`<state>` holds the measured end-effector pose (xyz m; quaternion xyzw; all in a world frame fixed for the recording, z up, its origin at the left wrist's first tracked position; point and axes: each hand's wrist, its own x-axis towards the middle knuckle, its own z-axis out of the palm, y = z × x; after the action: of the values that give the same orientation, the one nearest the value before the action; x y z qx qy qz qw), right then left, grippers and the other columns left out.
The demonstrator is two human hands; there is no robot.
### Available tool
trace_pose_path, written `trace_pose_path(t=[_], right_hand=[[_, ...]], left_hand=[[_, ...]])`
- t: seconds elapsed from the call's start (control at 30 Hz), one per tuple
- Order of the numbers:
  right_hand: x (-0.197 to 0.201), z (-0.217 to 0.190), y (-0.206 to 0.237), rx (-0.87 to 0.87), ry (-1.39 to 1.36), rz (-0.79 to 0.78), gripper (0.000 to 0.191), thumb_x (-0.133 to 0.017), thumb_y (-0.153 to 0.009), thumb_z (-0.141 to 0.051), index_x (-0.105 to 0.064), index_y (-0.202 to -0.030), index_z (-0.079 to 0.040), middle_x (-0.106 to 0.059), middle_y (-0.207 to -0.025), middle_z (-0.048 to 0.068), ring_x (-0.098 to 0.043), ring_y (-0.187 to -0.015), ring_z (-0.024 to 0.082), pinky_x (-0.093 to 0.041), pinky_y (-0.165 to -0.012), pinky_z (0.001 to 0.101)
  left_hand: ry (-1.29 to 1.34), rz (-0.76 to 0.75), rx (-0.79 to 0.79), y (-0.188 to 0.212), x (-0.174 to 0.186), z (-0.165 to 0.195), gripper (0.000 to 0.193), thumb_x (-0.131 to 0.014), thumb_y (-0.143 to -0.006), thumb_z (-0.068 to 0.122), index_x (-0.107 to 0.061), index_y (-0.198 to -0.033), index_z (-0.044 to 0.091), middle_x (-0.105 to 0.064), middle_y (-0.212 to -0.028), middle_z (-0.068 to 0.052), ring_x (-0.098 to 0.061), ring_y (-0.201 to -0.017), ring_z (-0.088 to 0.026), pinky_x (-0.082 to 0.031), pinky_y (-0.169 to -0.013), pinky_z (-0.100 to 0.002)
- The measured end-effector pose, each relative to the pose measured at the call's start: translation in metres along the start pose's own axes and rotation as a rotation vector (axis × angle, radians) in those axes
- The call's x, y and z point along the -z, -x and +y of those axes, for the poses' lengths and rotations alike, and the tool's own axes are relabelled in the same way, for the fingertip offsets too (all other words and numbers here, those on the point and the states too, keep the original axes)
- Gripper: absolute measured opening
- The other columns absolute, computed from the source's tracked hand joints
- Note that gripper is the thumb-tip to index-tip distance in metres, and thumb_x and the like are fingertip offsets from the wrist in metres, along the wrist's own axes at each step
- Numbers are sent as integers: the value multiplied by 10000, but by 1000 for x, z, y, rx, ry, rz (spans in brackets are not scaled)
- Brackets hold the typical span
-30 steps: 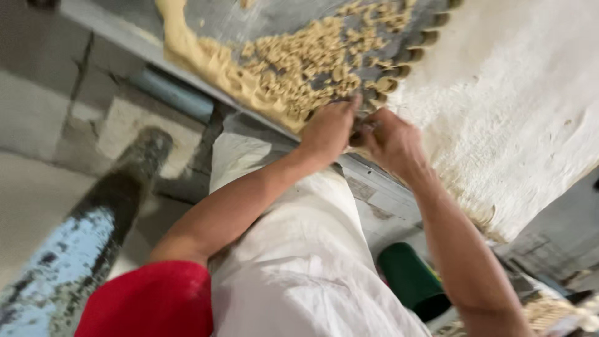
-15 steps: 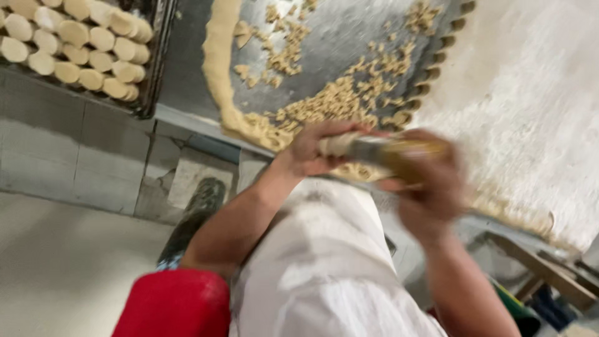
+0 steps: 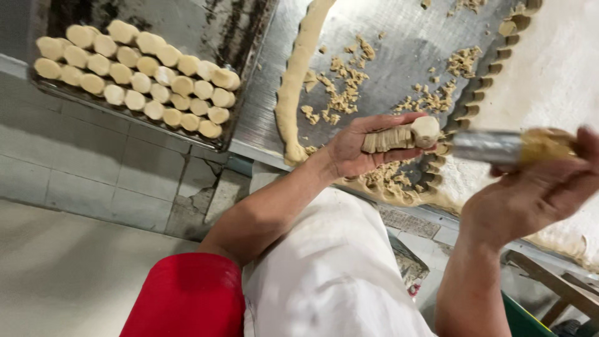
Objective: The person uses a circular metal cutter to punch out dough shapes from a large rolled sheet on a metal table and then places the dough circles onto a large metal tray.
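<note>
- at the table's near edge, my left hand [image 3: 365, 146] closes around a stack of cut dough rounds [image 3: 399, 135], lying on its side across my palm, its end disc facing 3 o'clock.
- my right hand [image 3: 536, 187], at 3 o'clock of the stack, grips a metal tube cutter [image 3: 490, 146]; its far end looks packed with dough.
- step in hand, as i judge it: the rounds are out of the cutter and gathered; the next move calls for carrying them toward 10 o'clock without crushing them.
- the baking tray [image 3: 249, 68] at 10 o'clock holds rows of dough pieces [image 3: 140, 75], with bare room at its far side.
- dough scraps [image 3: 349, 93] and the scalloped dough sheet [image 3: 561, 68] lie at 12 to 2 o'clock.
- in the way: only the tray's raised rim, apparently.
</note>
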<state>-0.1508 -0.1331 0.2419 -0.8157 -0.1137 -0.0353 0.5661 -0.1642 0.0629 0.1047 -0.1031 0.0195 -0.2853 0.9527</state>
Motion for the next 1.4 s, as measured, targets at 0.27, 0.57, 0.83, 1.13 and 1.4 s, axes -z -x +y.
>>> trace_pose_path(t=[0.27, 0.57, 0.83, 1.13, 1.4], right_hand=[[-67, 23, -8, 91, 504, -372, 248, -818, -985, -102, -702, -1181, -4, -675, -1214, 163, -706, -1022, 215, -597, -823, 279], [-139, 39, -10, -7, 256, -410, 169, -790, -1043, -117, -701, -1158, -31, -697, -1145, 107, -669, -999, 151, -536, -839, 254], [-108, 51, 1, -401, 410, -476, 258, -730, -1027, -235, -711, -1225, -70, -687, -1233, 142, -693, -899, 192, -622, -674, 318], [-76, 61, 32, -650, 559, -376, 298, -595, -1118, -252, -681, -1274, -14, -721, -970, 173, -662, -729, 178, -508, -491, 304], [-45, 78, 41, -810, 569, -368, 367, -490, -1149, -255, -668, -1240, 53, -685, -887, 204, -634, -633, 283, -529, -472, 399]], left_hand=[[-335, 211, -32, 53, 10, 45, 547, -558, -1107, 232, -460, -1565, -50, -599, -1393, -221, -619, -1264, -322, -554, -1105, -416], [-67, 257, -234, 91, 15, 90, 503, -593, -1074, 192, -469, -1515, -15, -596, -1395, -190, -623, -1275, -313, -550, -1118, -419], [-870, 468, -348, 230, -91, 298, 507, -718, -1021, 184, -581, -1490, 50, -602, -1383, -247, -698, -963, -169, -562, -613, -184], [-2501, 1123, 501, 255, -92, 375, 441, -909, -709, 132, -822, -1141, 143, -701, -1212, -170, -658, -1111, -320, -503, -989, -382], [-2625, 1246, 473, 254, -103, 394, 513, -929, -617, 108, -840, -1121, 144, -666, -1160, -235, -636, -1042, -352, -494, -1008, -460]])
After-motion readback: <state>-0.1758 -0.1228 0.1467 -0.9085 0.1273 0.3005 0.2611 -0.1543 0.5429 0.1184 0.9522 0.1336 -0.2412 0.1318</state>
